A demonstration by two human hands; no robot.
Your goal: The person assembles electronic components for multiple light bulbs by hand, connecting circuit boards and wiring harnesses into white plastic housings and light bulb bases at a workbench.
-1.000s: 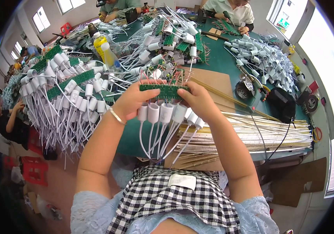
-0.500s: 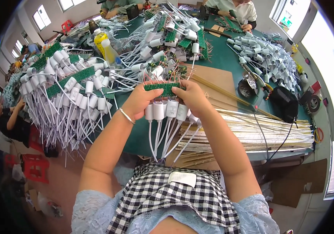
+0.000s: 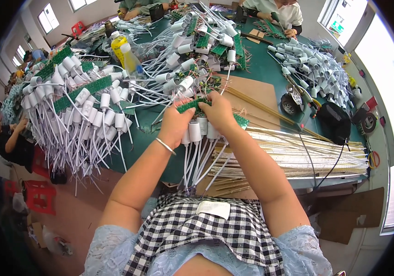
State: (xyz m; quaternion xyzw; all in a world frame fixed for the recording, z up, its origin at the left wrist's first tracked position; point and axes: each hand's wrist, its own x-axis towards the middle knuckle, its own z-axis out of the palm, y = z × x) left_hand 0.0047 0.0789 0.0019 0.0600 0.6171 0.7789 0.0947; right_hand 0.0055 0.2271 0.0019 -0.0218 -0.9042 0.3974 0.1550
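Beside the left edge of the cardboard sheet (image 3: 257,91), you have a green circuit board strip (image 3: 190,105) between your two hands. Your left hand (image 3: 177,123) pinches its left end, thumb on the near face; your right hand (image 3: 219,111) pinches farther along, thumb likewise on that face (the fingers behind are mostly hidden). White cylinders (image 3: 195,131) hang below the strip, near the sheet's left side, with white cables (image 3: 186,161) running down. Another green board piece (image 3: 241,121) shows past your right wrist, against the sheet; whether it joins the strip, I cannot tell. The step in hand seems to be bending or parting the strip, so the next move probably calls for firm thumbs, even pressure and slack in the cables.
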